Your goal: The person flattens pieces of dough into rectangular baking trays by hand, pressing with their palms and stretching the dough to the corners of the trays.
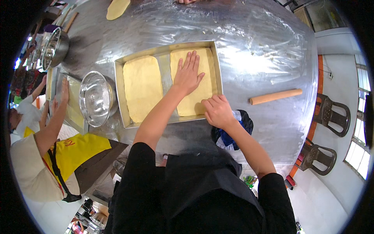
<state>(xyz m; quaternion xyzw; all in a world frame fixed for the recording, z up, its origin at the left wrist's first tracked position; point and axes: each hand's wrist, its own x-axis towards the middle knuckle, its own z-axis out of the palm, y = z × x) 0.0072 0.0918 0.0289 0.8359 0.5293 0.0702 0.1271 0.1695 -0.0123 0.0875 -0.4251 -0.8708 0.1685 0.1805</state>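
In front of me a rectangular metal baking pan [165,62] holds two flat slabs of pale yellow dough. The left dough slab [143,87] lies untouched, with a bare strip of pan between it and the right dough slab [198,93]. My left hand [189,74] lies flat on the upper part of the right slab, fingers stretched out. My right hand [218,111] is closed at the pan's lower right corner, its fingers curled over the rim; whether it grips the rim or the dough's edge is hidden.
A steel bowl [95,97] stands left of the pan, beside another tray [74,103] where a person in a yellow apron works. A wooden rolling pin [276,96] lies to the right. A dark blue cloth [233,134] sits by the near edge. Far off is a dough piece [117,8].
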